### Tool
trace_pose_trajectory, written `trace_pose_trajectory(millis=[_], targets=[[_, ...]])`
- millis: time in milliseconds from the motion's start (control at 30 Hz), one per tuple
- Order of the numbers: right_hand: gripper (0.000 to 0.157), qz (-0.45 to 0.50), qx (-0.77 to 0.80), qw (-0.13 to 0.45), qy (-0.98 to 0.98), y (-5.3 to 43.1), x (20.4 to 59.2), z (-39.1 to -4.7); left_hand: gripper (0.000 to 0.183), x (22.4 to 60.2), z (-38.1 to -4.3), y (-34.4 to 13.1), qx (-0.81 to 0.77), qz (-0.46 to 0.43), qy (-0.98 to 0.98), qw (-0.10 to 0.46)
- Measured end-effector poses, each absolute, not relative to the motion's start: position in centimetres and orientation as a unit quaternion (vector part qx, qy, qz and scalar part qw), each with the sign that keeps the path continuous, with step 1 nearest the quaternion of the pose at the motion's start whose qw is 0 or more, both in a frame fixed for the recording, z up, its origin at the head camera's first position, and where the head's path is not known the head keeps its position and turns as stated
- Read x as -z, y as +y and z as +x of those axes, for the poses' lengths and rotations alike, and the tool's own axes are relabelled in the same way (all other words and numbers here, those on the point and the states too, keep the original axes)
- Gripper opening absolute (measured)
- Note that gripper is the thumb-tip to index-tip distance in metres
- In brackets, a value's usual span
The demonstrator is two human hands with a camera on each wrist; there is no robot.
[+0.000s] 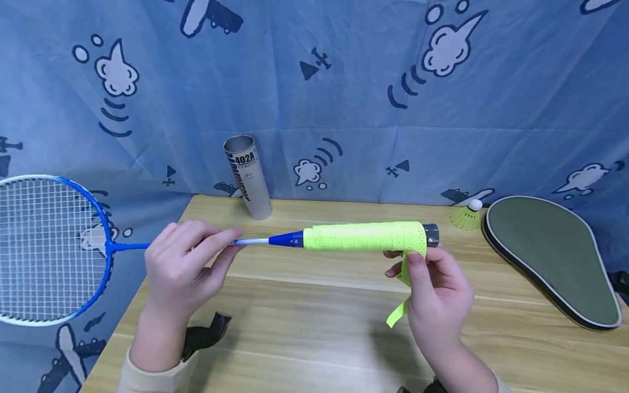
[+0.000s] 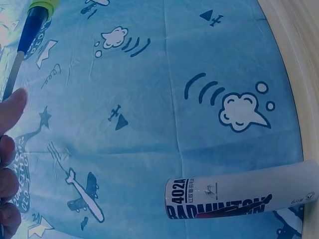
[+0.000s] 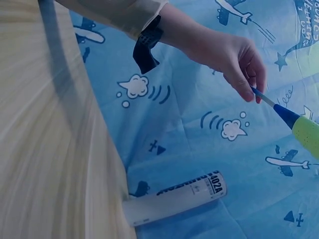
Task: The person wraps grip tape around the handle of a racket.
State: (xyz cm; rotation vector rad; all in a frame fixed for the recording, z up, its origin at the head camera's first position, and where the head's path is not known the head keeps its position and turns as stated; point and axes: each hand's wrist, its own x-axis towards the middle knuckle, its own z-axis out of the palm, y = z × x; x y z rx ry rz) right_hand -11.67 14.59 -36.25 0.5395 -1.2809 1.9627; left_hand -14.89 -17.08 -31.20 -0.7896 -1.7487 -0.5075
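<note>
A blue and white badminton racket [image 1: 286, 240] is held level above the table, its strung head at the left. My left hand [image 1: 189, 267] pinches the shaft between thumb and fingers; in the left wrist view its fingertips [image 2: 12, 112] show at the left edge. Neon-yellow perforated grip tape [image 1: 363, 236] is wound around the handle, leaving the dark butt end [image 1: 431, 234] bare. Near that end my right hand [image 1: 442, 297] pinches the tape's loose strip, whose tail [image 1: 398, 314] hangs below. The right wrist view shows the left hand [image 3: 234, 62] on the shaft, but not the right hand.
Behind the racket a grey shuttlecock tube [image 1: 250, 180] stands upright on the wooden table [image 1: 304, 327]. A yellow shuttlecock [image 1: 466, 215] sits at the back right beside a dark green racket cover [image 1: 545, 256]. Patterned blue cloth [image 1: 344, 109] hangs behind the table.
</note>
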Motion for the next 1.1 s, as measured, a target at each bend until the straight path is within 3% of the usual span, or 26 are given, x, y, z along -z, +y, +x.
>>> trace_pose_trajectory(millis=[300, 1100], targets=[[0.004, 0.225, -0.778, 0.338, -0.479, 14.63, 36.31, -11.63, 0.032, 31.06, -14.77, -16.97, 0.211, -0.336, -0.731, 0.555], [0.017, 0.133, -0.759, 0.356, -0.528, 14.71, 35.94, -11.76, 0.030, 31.10, -14.81, -17.05, 0.201, -0.355, -0.734, 0.543]])
